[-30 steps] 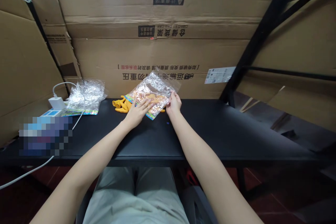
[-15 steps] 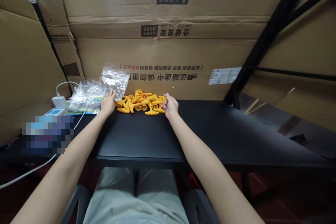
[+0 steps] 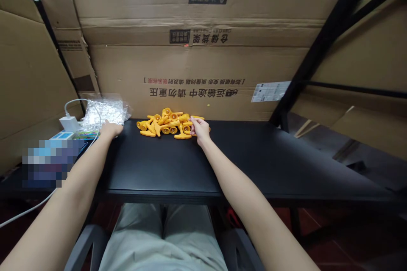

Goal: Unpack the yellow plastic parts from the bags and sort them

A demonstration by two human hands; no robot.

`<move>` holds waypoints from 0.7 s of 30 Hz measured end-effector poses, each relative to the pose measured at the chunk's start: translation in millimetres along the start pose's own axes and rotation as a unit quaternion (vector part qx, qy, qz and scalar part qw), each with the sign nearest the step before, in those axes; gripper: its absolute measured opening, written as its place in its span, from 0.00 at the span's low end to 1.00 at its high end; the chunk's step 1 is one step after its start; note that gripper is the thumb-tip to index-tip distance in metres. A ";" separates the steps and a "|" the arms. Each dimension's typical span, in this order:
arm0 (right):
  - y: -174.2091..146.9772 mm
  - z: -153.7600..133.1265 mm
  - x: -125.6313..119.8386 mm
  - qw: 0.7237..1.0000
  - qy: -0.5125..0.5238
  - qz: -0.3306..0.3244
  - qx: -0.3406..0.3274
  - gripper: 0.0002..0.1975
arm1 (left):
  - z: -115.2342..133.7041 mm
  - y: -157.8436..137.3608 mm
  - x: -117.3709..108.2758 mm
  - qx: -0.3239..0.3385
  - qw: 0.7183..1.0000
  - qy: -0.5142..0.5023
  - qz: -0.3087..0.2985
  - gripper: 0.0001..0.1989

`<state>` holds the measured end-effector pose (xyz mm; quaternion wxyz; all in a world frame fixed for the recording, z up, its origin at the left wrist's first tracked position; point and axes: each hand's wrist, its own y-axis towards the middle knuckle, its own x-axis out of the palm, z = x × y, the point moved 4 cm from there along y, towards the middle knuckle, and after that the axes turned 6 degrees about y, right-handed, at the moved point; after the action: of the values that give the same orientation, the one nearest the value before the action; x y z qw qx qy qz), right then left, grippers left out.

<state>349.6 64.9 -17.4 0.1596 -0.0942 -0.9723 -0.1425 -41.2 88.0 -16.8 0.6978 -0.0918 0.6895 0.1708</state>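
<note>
A heap of yellow plastic T-shaped pieces with cup-like ends [image 3: 165, 129] lies on the black table against the cardboard. My right hand [image 3: 202, 131] is at the heap's right end, its fingers bent and closed on one of these pieces, which they mostly hide. Farther left, my left hand [image 3: 111, 129] reaches to a crumpled stack of clear plastic bags [image 3: 108, 112]. Its fingers close on the bags' near edge, with the fingertips partly hidden. Colourful printed sheets [image 3: 86, 135] show under the bags.
A white charger [image 3: 70, 124] with a white cable stands at the left, by a blurred-out object [image 3: 52, 163]. A cardboard panel [image 3: 197, 63] rises behind the black table [image 3: 165, 169]. A black metal post [image 3: 313, 63] slants up at the right.
My left hand has moved left, away from the heap, and the clear bags have shifted left and folded down. My right hand has slid slightly left over the heap's right end.
</note>
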 end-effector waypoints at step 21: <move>-2.9 -2.8 2.9 1.000 -0.017 -0.007 0.007 0.15 | 22.5 8.7 12.5 0.128 0.987 0.097 0.009 0.27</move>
<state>347.0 61.7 -14.6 0.1423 -0.0888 -0.9766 -0.1348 -23.6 105.6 -27.5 0.6320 -0.0122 0.7710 0.0778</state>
